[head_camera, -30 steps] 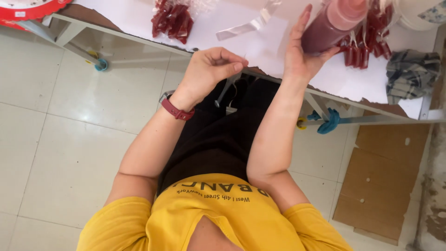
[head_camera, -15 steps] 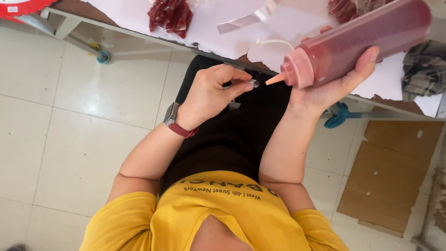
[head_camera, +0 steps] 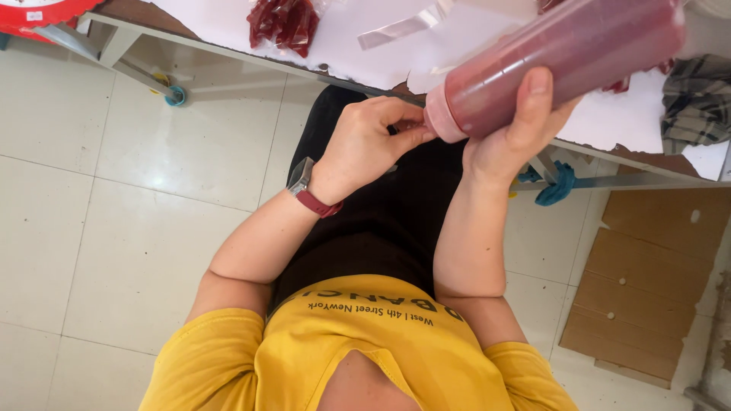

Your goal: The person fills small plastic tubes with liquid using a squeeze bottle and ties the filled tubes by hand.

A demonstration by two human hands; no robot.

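Red sauce fills the bottle (head_camera: 563, 57), which lies tilted across the upper right of the view, its pink cap end pointing down-left, out past the near edge of the table (head_camera: 228, 47) and above the person's lap. The right hand (head_camera: 512, 133) wraps the bottle just behind the cap, thumb across its side, fingers closed around it. The left hand (head_camera: 373, 144) is pinched narrow at the cap's tip, fingertips touching it; whatever sits between them is hidden. A watch (head_camera: 308, 190) with a dark red strap sits on the left wrist. White paper covers the table, and red packets (head_camera: 283, 21) lie near its far left. A checked cloth (head_camera: 697, 103) lies at the right edge.
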